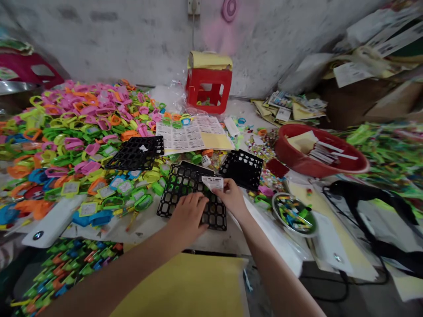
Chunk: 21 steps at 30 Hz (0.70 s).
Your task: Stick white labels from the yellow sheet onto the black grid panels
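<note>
A black plastic grid tray (172, 191) with rounded openings lies at the table's front edge. Across its middle rests my left hand (187, 215), fingers laid over the grid and thumb apart. My right hand (233, 198) pinches a small white printed label (213, 182) between thumb and fingers, above the tray's right side. One corner of the label is folded or tilted; its print is too small to read. Beyond this tray are two more black grid trays, one at the left (135, 152) and one at the right (243, 167). Printed label sheets (180, 134) lie farther back.
Colourful plastic toy watches (92, 114) heap up on the left. A red basket (280, 149) holding paper strips and a metal bowl (276, 207) of small pieces stand on the right. White power banks (53, 222), a red stool-like stand (191, 88) and a spinning pink fan (229, 11) surround the workspace.
</note>
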Available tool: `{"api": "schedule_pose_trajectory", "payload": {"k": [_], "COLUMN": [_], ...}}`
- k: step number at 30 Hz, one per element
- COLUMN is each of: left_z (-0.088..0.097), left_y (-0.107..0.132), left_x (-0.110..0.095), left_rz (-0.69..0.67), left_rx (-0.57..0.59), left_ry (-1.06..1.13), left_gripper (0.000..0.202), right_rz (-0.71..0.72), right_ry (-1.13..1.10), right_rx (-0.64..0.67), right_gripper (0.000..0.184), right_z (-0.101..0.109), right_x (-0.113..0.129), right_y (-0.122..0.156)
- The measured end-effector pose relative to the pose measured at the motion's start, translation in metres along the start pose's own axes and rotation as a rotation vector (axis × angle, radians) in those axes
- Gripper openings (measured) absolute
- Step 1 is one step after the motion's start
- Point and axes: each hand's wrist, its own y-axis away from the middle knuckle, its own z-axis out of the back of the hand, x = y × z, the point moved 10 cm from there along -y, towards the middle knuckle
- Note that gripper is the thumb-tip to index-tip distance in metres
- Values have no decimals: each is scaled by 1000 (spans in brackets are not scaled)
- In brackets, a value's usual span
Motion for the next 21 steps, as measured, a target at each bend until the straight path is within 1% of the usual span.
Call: {"api": "schedule_pose_trajectory", "payload": {"k": [2, 3, 6, 9, 12, 15, 19, 21], "left_z": [5, 4, -9, -19, -22, -24, -30, -32], "left_y": [-14, -20, -31, -32, -31, -29, -26, -25], "left_x": [11, 14, 18, 18, 22, 22, 21, 21], "left_rz": [30, 25, -25, -44, -20, -29, -52, -46], "left_rx": [-81, -93, -37, 14, 13, 13, 37, 56], "left_ry": [-1, -6, -40, -74, -92, -106, -114, -117], "left_gripper": [65, 69, 75, 76, 70, 59, 53, 52], "right_rz": [28, 33, 21, 37, 57, 109, 262, 300], "right_ry": [69, 96, 148, 198, 276, 450, 795, 885], "right_rx": [2, 2, -2, -10, -20, -61, -162, -220], "right_gripper": [33, 32, 29, 24, 19, 17, 25, 31], "right_z": [-2, -3, -4, -4, -2, 0, 0, 2], "right_x": [2, 2, 1, 3, 8, 18, 40, 47], "right_y": [0, -1, -1, 0, 2, 3, 9, 12]}}
